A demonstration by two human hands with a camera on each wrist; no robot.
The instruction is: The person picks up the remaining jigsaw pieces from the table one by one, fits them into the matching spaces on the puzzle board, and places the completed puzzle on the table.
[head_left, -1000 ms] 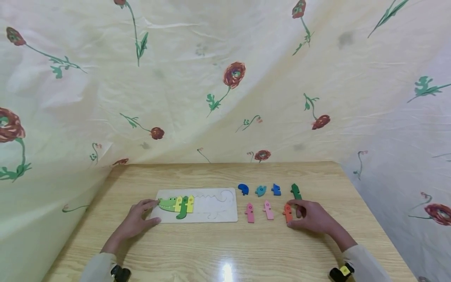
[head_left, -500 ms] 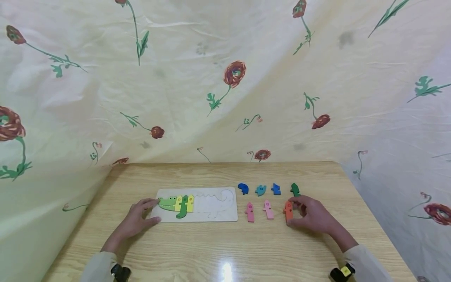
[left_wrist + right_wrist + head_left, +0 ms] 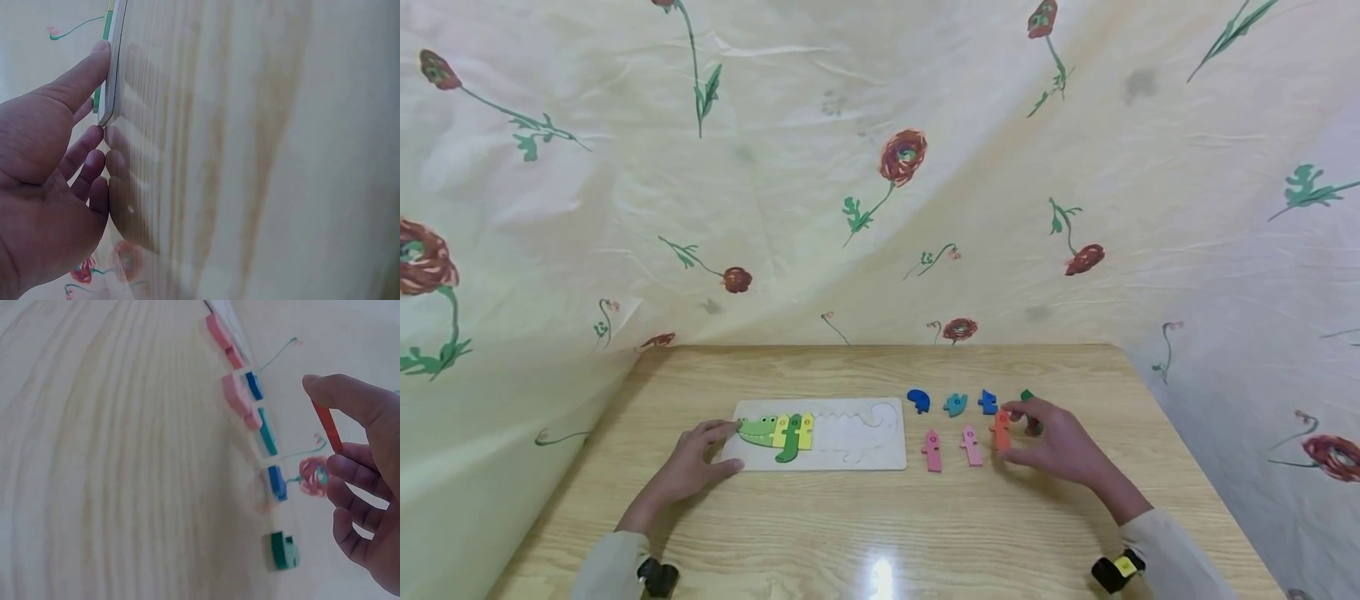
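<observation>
A pale puzzle board (image 3: 857, 450) lies on the table. At its left end a green crocodile head (image 3: 757, 431) is joined by yellow and green strip pieces; faint outlines cover the rest. My left hand (image 3: 695, 464) rests at the board's left end, thumb and fingers spread and touching it. In the left wrist view the thumb (image 3: 87, 70) lies against the board's edge (image 3: 112, 81). My right hand (image 3: 1051, 443) pinches an orange puzzle piece (image 3: 1002, 430) between thumb and fingers. The right wrist view has that orange piece (image 3: 326, 425) edge-on, raised off the table.
Two pink pieces (image 3: 932, 451) lie right of the board. Behind them sit a dark blue piece (image 3: 918, 401), a teal piece (image 3: 956, 405) and a blue piece (image 3: 988, 402). A dark green piece (image 3: 284, 551) is partly hidden by my right hand in the head view. Flowered cloth (image 3: 790, 167) surrounds the table.
My right hand has lifted the orange piece from the table and moved it slightly left and farther from me. The left hand stays at the board.
</observation>
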